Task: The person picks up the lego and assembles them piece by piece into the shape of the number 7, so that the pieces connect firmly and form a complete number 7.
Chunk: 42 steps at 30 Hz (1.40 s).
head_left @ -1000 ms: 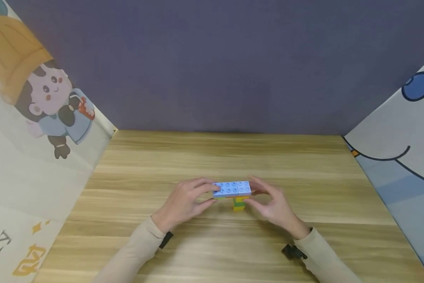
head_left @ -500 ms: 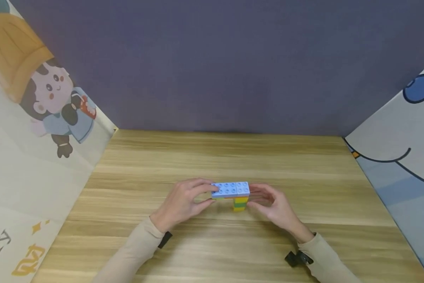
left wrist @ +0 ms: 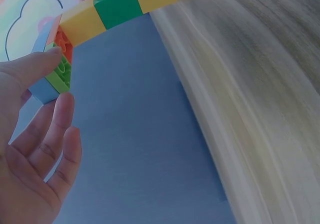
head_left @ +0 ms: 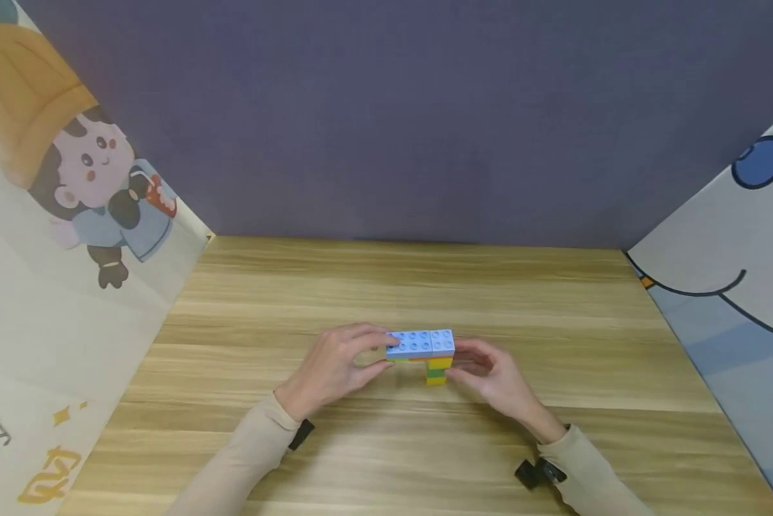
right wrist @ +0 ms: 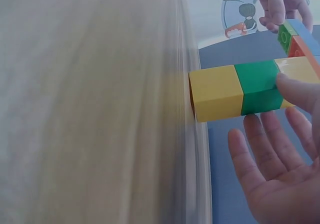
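A toy-brick structure stands at the middle of the table. Its top layer is two light blue studded bricks (head_left: 412,345), lying end to end. Beneath that layer are an orange brick (left wrist: 63,42) and a light green brick (left wrist: 61,75). A column of yellow and green bricks (head_left: 435,373) supports the right end; the left end overhangs. My left hand (head_left: 335,367) pinches the overhanging end, thumb under the light green brick and a fingertip on the blue studs. With thumb and fingers on opposite sides, my right hand (head_left: 501,385) holds the column around its dark green brick (right wrist: 258,87).
The wood-grain table (head_left: 283,287) extends around both hands. A dark panel (head_left: 399,122) rises behind it, and printed cartoon panels flank it on the left (head_left: 44,308) and right (head_left: 703,265). Black cameras sit at both wrists.
My right hand has come down from the blue layer's right end to the column, drawing slightly away and then closing in again. The left hand keeps its hold; the structure barely shifts.
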Each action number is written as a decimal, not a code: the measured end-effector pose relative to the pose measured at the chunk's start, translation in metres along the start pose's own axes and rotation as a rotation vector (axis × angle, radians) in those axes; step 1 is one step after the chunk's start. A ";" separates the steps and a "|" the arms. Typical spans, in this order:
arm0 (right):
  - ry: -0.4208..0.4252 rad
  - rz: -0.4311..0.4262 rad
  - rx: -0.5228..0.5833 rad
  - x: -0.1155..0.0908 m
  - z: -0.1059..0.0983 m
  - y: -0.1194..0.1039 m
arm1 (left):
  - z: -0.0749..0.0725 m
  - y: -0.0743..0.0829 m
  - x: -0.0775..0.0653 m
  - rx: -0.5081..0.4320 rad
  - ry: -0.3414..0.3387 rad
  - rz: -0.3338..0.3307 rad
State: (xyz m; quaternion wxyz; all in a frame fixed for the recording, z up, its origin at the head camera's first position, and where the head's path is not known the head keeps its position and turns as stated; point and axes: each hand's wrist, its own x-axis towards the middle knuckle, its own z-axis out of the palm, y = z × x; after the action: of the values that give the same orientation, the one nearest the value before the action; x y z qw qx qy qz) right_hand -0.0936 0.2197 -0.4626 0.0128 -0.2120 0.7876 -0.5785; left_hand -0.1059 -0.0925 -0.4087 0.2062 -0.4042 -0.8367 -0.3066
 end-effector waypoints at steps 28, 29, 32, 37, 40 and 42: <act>0.107 0.052 -0.029 -0.028 0.042 -0.018 | -0.005 -0.007 -0.030 -0.104 0.049 -0.032; 0.110 0.056 -0.031 -0.030 0.045 -0.019 | -0.007 -0.007 -0.032 -0.107 0.050 -0.033; 0.121 0.074 -0.028 -0.036 0.054 -0.023 | -0.011 -0.006 -0.037 -0.119 0.044 -0.035; 0.146 0.110 -0.002 -0.045 0.070 -0.030 | -0.018 -0.005 -0.046 -0.130 0.031 -0.043; 0.162 0.129 0.003 -0.049 0.080 -0.035 | -0.019 -0.007 -0.052 -0.149 0.028 -0.041; 0.172 0.134 0.005 -0.052 0.087 -0.037 | -0.020 -0.010 -0.055 -0.169 0.025 -0.038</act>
State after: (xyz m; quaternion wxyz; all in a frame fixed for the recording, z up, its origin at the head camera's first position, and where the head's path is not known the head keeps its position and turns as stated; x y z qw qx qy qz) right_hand -0.0110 0.1502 -0.4690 -0.0158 -0.1085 0.7968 -0.5942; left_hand -0.0792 -0.1413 -0.4302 0.1760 -0.4002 -0.8126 -0.3853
